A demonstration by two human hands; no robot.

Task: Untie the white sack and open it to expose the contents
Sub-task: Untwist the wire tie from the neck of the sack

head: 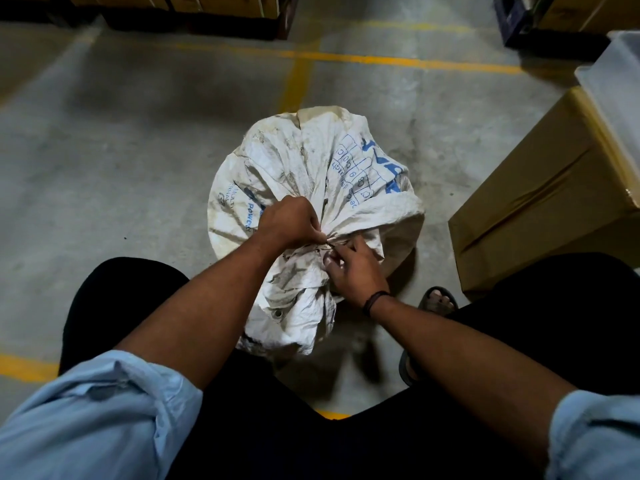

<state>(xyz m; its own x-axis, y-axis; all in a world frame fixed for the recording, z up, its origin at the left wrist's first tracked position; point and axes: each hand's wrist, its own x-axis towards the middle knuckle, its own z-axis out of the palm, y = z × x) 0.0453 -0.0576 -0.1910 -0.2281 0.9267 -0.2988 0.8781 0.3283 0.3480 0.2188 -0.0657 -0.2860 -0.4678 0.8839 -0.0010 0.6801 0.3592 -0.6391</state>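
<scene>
A dirty white woven sack (304, 157) with blue print stands on the concrete floor between my knees. Its mouth is gathered into a bunched neck, bound by a thin tie (323, 244). My left hand (289, 221) pinches the tie at the left of the knot. My right hand (355, 270), with a dark band on its wrist, pinches the tie and bunched cloth from the right. The loose top of the sack (294, 306) flops toward me below the knot. The contents are hidden.
A taped cardboard box (540, 199) stands close on the right, with a pale plastic bin (620, 67) behind it. My sandalled foot (438, 301) is beside the sack. Yellow floor lines (381, 58) run behind, with stacked boxes (194, 8) on dark pallets at the far edge.
</scene>
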